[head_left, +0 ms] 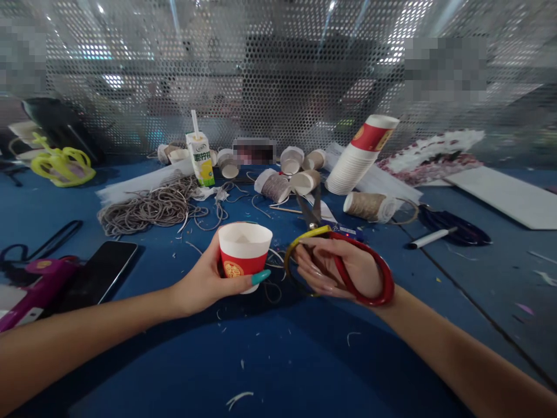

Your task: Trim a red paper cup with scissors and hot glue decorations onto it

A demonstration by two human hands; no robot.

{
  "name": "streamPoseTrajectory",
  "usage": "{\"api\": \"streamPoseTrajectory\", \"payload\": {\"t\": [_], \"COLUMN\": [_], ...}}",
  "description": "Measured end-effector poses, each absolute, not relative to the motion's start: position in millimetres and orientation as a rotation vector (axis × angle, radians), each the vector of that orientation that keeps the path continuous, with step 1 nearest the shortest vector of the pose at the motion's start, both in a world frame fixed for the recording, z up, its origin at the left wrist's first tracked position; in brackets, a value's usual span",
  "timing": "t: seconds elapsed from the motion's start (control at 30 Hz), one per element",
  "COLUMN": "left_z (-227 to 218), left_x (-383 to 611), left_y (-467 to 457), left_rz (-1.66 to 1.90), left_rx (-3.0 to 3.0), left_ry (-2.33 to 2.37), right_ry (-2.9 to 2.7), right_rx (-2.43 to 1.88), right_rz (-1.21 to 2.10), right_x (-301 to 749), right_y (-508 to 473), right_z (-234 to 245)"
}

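My left hand [202,289] is wrapped round a red and white paper cup [242,251], with the thumb across its front. The cup is upright, mouth up, and its rim looks slightly bent out of round. Just to the right, my right hand [333,266] has its fingers through the handles of a pair of scissors [313,216] with red and yellow grips. The blades point away from me, slightly apart, and do not touch the cup. Beyond them lie several cups wrapped in cord, among them a grey-brown one [273,187].
Grey cord [148,208] is heaped at the back left beside a drink carton [202,161]. A leaning cup stack [353,162] stands back right, near a marker [430,238]. A phone [102,268] and purple glue gun [43,284] lie left. Scraps dot the blue table [278,360].
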State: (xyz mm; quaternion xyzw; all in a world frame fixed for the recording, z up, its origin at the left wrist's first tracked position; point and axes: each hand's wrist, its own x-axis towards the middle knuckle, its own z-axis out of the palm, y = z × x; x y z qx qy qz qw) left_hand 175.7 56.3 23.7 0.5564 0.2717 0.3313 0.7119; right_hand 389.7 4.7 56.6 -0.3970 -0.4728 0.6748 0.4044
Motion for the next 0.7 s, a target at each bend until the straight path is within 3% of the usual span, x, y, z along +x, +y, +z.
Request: {"api": "streamPoseTrajectory", "payload": {"t": [0.23,0.43,0.57,0.7], "left_z": [23.6,21.0,18.9,20.1], "left_x": [177.1,176.1,176.6,178.3], "left_y": [57.9,56.6,58.7,59.5], "left_rz": [0.649,0.635,0.695,0.718], "left_rx": [1.174,1.218,1.372,1.366], "left_ry": [0.631,0.602,0.654,0.711], "right_ry": [-1.431,-1.855,-1.949,-1.889], "right_rx": [-1.507,-1.610,-1.640,-1.660], "right_rz": [0.785,0.030,-0.182,-0.049], "right_x": [389.3,386.5,389.3,389.6], "right_y": [3.1,2.5,1.1,2.1], "right_z": [42.4,44.4,41.4,42.7]}}
